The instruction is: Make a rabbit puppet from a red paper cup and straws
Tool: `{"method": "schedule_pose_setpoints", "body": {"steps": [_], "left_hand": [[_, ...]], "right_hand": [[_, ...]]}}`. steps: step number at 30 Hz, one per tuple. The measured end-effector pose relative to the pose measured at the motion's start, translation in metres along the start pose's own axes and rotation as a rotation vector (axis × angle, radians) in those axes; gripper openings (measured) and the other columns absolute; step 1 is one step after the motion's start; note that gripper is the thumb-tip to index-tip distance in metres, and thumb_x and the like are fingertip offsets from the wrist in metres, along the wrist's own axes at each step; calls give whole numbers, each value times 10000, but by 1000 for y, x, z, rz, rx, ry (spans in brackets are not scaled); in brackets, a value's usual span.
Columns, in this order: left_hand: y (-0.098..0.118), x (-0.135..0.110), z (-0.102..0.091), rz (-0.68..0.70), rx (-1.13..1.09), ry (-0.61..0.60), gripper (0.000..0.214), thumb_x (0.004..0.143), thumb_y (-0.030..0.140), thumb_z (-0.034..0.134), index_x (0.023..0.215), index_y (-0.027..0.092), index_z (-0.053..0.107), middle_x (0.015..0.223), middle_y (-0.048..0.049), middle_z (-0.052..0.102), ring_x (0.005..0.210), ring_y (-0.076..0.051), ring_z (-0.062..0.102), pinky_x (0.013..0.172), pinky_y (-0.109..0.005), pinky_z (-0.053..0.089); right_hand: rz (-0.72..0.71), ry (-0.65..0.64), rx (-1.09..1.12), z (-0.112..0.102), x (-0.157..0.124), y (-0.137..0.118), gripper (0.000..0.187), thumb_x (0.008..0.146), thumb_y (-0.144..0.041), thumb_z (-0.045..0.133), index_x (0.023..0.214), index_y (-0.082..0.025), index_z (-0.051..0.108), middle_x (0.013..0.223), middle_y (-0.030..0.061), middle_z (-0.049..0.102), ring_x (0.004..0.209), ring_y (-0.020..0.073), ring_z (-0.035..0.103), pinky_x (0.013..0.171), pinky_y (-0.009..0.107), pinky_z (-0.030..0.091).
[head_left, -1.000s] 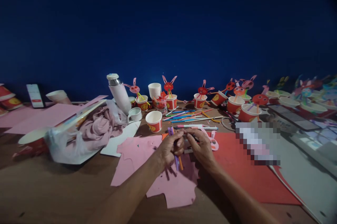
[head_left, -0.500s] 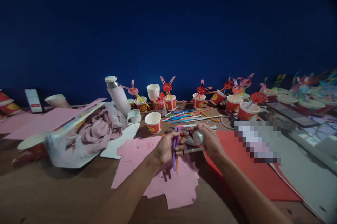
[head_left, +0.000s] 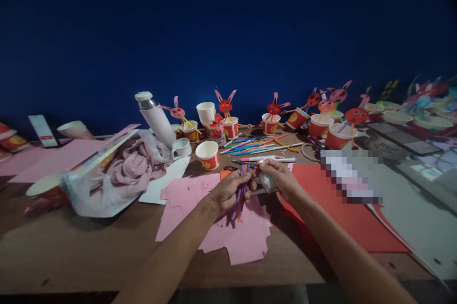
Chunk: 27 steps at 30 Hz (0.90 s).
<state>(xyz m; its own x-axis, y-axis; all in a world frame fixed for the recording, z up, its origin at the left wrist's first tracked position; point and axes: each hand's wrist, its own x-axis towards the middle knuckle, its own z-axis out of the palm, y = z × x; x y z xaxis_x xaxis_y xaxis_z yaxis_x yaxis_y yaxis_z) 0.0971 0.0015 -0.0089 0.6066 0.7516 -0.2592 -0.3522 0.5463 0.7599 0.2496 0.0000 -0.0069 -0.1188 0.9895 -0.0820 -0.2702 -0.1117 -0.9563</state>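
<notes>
My left hand is closed around slim purple and orange sticks, which stand nearly upright between its fingers. In my right hand is a round, clear roll that looks like sticky tape. The two hands are close together, with the fingertips of the right near the tops of the sticks. Below them lies a cut pink paper sheet with ragged edges. An empty red and white paper cup stands just beyond the left hand.
Several cups with rabbit-like paper figures line the back. Loose coloured sticks lie before them. A flask and a plastic bag are at left. Red paper and a white cable lie at right.
My right hand has moved in closer to the sticks, its fingertips now near their tops. The sticks have tilted a little. The whole view has shifted slightly.
</notes>
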Motion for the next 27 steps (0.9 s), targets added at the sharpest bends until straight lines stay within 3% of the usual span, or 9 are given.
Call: {"method": "schedule_pose_setpoints", "body": {"steps": [5,12,15,20,27], "left_hand": [[-2,0,-1,30,96,19,120,767,240,532,833,144,504,516,1,568,329,-69,467,345,-171,393],[0,-4,6,-6,144,-22,136,744,265,547,746,153,470,465,58,477,292,-7,276,317,-129,297],[1,-5,8,-19,138,-20,166,730,254,560,696,155,431,478,50,481,303,-12,303,328,-139,317],[-2,-3,2,-41,98,-19,125,746,244,548,786,150,477,555,17,540,347,-48,434,358,-170,377],[-2,-1,-3,-27,35,-45,76,765,210,525,788,139,509,579,-6,562,364,-54,463,388,-184,405]], "right_hand": [[14,32,0,0,0,-1,251,600,-377,664,589,-176,515,527,-49,562,389,53,429,377,180,318],[-75,-25,140,2,-3,-6,234,598,-360,678,627,-195,515,679,-24,637,517,99,536,494,226,415],[-134,-38,110,0,-3,-6,210,633,-351,665,643,-200,519,769,-9,665,588,102,557,528,216,419],[-169,-102,-3,0,-5,-7,217,660,-376,643,649,-196,522,878,28,675,687,127,586,610,245,439],[-156,-122,-82,3,-7,-8,248,636,-409,652,644,-194,528,906,55,673,673,148,589,567,263,446]]}}
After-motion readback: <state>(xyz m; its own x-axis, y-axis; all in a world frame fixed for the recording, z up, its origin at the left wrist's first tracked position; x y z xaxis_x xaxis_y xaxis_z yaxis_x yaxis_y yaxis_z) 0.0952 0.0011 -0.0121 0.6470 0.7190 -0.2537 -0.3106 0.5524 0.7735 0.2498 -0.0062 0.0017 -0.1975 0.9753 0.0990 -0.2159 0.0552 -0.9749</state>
